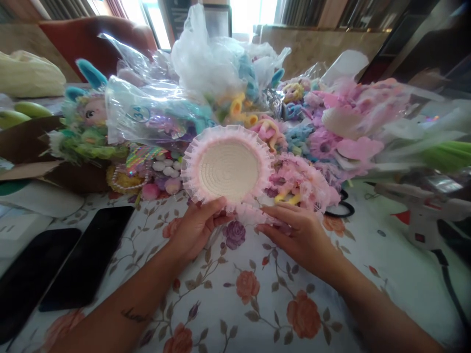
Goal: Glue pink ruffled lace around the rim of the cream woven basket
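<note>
We have the woven disc [228,170] tilted toward us over the flower-covered table [235,306], our left hand [196,226] closed on its near edge with the thumb on top, while our right hand [300,230], just to its near right, pinches the pink lace ruffle [252,214] between thumb and fingers. Behind and left of the disc we see a transparent plastic bag [154,110] and a doll [94,115]; left of it lies a black smartphone [90,257], right of it a glue gun [423,211].

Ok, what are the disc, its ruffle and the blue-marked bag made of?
Disc: likely straw or cord, matte; concentric coiled rings.
Ruffle: probably organza or tulle, sheer; translucent pleats.
Blue-marked bag: plastic film, glossy; see-through, bright highlights.
</note>
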### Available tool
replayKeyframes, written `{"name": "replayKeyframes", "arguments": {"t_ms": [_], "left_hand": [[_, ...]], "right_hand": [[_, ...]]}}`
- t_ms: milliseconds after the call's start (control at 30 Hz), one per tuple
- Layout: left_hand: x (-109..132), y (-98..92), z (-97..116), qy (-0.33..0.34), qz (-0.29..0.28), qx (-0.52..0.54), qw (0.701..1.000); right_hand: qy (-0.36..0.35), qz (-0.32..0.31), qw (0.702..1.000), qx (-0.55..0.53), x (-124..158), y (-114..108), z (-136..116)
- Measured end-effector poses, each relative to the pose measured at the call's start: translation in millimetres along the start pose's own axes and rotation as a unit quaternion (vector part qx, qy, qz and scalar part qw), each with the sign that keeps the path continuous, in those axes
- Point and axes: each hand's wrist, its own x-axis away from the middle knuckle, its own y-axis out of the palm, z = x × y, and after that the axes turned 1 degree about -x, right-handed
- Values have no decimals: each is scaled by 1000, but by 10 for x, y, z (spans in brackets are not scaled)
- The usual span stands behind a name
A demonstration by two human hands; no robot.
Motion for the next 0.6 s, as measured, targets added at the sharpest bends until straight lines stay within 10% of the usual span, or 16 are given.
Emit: {"name": "replayKeyframes", "arguments": {"t_ms": [400,600], "left_hand": [[62,81,-6,10,-17,-45,999],[101,145,23,14,-45,-82,996]], "right_hand": [[238,-118,927,-263,-19,-7,-34],[267,7,917,-296,-28,114,-43]]}}
